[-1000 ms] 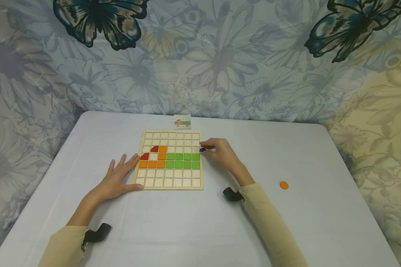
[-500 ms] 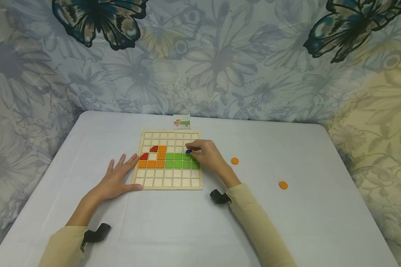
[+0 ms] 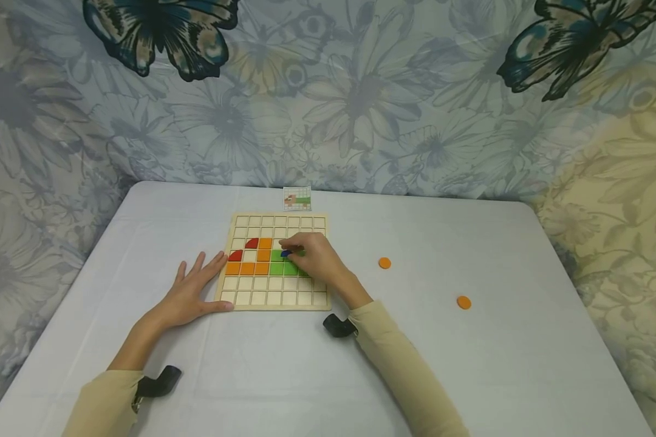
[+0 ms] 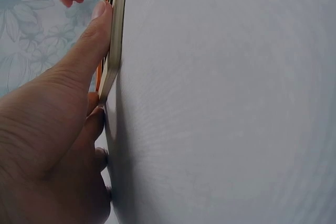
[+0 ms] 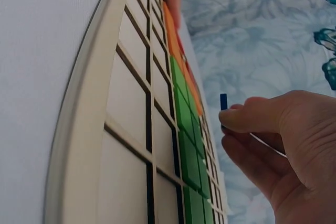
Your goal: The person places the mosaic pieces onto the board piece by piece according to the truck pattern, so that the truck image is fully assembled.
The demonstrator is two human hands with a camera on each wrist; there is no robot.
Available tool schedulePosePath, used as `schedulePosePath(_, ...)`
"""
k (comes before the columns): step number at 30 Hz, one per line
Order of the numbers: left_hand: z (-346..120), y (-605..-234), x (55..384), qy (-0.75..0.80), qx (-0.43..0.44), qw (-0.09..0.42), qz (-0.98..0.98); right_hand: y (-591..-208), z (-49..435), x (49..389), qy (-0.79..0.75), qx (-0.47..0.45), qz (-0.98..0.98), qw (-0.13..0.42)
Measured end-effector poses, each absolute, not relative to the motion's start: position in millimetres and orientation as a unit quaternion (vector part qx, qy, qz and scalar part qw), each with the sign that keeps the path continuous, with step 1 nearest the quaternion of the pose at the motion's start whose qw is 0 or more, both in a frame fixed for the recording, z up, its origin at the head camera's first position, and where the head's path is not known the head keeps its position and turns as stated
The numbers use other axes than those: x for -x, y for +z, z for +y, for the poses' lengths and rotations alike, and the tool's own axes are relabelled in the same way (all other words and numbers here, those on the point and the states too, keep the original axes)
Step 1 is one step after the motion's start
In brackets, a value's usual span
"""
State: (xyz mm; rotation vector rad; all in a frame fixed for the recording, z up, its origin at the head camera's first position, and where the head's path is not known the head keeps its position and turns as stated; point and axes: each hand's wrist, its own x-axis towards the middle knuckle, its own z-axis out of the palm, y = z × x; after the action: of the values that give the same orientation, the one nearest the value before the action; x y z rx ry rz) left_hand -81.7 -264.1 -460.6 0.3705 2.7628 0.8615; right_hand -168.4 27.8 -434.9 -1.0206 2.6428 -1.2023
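A wooden grid board (image 3: 276, 308) lies on the table, holding two red quarter-round tiles (image 3: 252, 243), several orange square tiles (image 3: 248, 269) and several green ones (image 3: 277, 269). My right hand (image 3: 319, 258) pinches a small blue tile (image 3: 285, 253) between thumb and fingertips, above the green tiles and partly covering them. The right wrist view shows this blue tile (image 5: 223, 101) edge-on, raised off the board. My left hand (image 3: 191, 297) spreads its straight fingers along the board's left side. Its thumb (image 4: 97, 35) lies against the board's edge in the left wrist view.
Two orange discs lie to the right of the board, one nearer (image 3: 384, 263) and one farther off (image 3: 464, 302). A small printed card (image 3: 297, 198) with a coloured grid lies behind the board. White cloth (image 3: 284, 376) covers the table, with a patterned curtain (image 3: 361, 103) behind it.
My right hand has moved left with the blue tile, from the board's right edge to over the green tiles, uncovering the nearer orange disc. The left hand stays in place.
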Motion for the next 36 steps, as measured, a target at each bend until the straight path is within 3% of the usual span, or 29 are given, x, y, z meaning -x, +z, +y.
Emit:
schedulePosePath(29,-262,-456,79,0.313,-0.14,0.103,0.934,-436,-40,178,-0.323,0.359,0.869,0.104)
schedulePosePath(36,-263,-457,80,0.308,-0.14,0.104,0.935,-433,-51,179,-0.263,0.366,0.889,0.084)
